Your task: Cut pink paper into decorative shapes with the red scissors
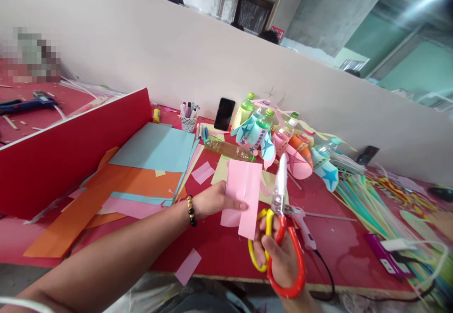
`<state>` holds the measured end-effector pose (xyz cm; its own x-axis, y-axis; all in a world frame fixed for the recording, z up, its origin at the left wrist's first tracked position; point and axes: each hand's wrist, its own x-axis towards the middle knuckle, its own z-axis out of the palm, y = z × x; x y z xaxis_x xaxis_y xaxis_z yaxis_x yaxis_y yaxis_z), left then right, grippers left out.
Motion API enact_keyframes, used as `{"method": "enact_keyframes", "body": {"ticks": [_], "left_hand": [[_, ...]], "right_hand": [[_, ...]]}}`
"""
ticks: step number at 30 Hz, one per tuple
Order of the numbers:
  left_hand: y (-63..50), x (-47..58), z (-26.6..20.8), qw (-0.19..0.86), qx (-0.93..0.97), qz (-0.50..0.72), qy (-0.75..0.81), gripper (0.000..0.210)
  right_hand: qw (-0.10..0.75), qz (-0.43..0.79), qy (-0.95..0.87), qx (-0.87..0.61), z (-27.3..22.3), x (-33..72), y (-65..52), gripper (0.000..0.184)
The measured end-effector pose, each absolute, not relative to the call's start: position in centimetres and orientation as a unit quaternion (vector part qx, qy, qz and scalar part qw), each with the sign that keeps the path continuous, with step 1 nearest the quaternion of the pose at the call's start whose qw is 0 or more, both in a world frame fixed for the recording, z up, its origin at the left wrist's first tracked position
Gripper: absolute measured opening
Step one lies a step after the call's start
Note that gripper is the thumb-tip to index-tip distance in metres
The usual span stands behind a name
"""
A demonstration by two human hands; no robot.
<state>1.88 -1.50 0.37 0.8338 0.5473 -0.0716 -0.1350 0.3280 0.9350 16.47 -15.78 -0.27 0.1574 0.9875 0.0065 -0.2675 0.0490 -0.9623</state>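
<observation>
- Red bench (219,251), beneath both hands.
- Red-and-yellow-handled scissors (281,183), blades together, pointing away; right hand (286,259) curled around the handles.
- Pink paper (250,181), above the bench beside the scissors, pinched by left hand (211,201).

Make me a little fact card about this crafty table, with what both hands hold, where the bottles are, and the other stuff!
Left hand: holds pink paper
Right hand: holds scissors, one handle loop red, one yellow
Beside the right hand: glue gun
Decorated bottles: grouped near the white wall, some with blue stars
Plain bottle: lying on its side
Left of the bottles: black phone, pen cup
Table: red
</observation>
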Motion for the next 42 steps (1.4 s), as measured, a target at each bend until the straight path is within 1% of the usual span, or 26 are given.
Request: {"method": "enact_keyframes", "body": {"ticks": [3, 5, 10, 17, 20, 21, 23, 24, 25, 27, 28, 29, 30, 31, 34, 36, 38, 42], "left_hand": [[-1.5, 1.6, 0.6, 0.770, 0.576, 0.180, 0.207, 0.040], [-1.6, 1.5, 0.9, 0.750, 0.606, 0.160, 0.210, 0.036], [-1.4, 1.2, 1.1, 0.668, 0.685, 0.144, 0.253, 0.033], [0.9, 0.2, 1.4, 0.645, 0.684, 0.173, 0.295, 0.038], [2.1, -0.8, 1.7, 0.605, 0.695, 0.182, 0.342, 0.039], [2.6, -1.3, 1.8, 0.579, 0.706, 0.184, 0.366, 0.040], [3.8, -2.4, 1.9, 0.493, 0.740, 0.178, 0.420, 0.042], [4.4, -3.0, 2.0, 0.443, 0.761, 0.169, 0.444, 0.042], [4.9, -3.5, 2.1, 0.370, 0.771, 0.179, 0.486, 0.041], [5.5, -4.0, 2.4, 0.238, 0.779, 0.243, 0.526, 0.032], [5.4, -4.0, 2.5, 0.193, 0.775, 0.281, 0.532, 0.032], [5.2, -3.7, 2.6, 0.178, 0.771, 0.311, 0.526, 0.033], [4.7, -3.2, 2.6, 0.196, 0.770, 0.327, 0.511, 0.034], [4.1, -2.5, 2.5, 0.249, 0.774, 0.325, 0.483, 0.034], [1.9, 0.0, 1.7, 0.484, 0.766, 0.234, 0.354, 0.035], [0.7, 1.4, 0.7, 0.580, 0.730, 0.194, 0.304, 0.032], [0.1, 2.2, -0.2, 0.633, 0.690, 0.199, 0.290, 0.028], [0.6, 2.1, -0.6, 0.662, 0.633, 0.249, 0.315, 0.024]], "right_hand": [[0.597, 0.417, -0.419, -0.542, -0.2, 18.0, -14.7, 0.030], [0.584, 0.383, -0.421, -0.579, -0.1, 18.7, -13.7, 0.033], [0.591, 0.359, -0.433, -0.578, 0.2, 18.9, -11.0, 0.031], [0.613, 0.357, -0.444, -0.547, -0.5, 19.0, -7.6, 0.032], [0.615, 0.368, -0.445, -0.537, -1.2, 19.0, -6.6, 0.034], [0.615, 0.372, -0.445, -0.535, -1.5, 19.1, -6.4, 0.034], [0.617, 0.376, -0.444, -0.531, -1.8, 19.1, -6.3, 0.033], [0.618, 0.376, -0.444, -0.529, -2.0, 19.1, -6.3, 0.032], [0.618, 0.376, -0.444, -0.528, -2.1, 19.1, -6.4, 0.032], [0.618, 0.378, -0.443, -0.528, -2.3, 19.3, -6.7, 0.030], [0.618, 0.378, -0.442, -0.529, -2.4, 19.4, -6.8, 0.030], [0.617, 0.380, -0.442, -0.529, -2.4, 19.5, -6.9, 0.030], [0.617, 0.380, -0.442, -0.528, -2.5, 19.6, -7.0, 0.030], [0.615, 0.379, -0.445, -0.529, -2.5, 19.6, -7.0, 0.030], [0.600, 0.377, -0.459, -0.537, -2.2, 19.6, -7.2, 0.029], [0.585, 0.374, -0.470, -0.545, -1.8, 19.3, -7.2, 0.030], [0.571, 0.374, -0.478, -0.553, -1.4, 19.0, -7.3, 0.030], [0.554, 0.410, -0.467, -0.554, -1.0, 18.6, -7.3, 0.026]]}}
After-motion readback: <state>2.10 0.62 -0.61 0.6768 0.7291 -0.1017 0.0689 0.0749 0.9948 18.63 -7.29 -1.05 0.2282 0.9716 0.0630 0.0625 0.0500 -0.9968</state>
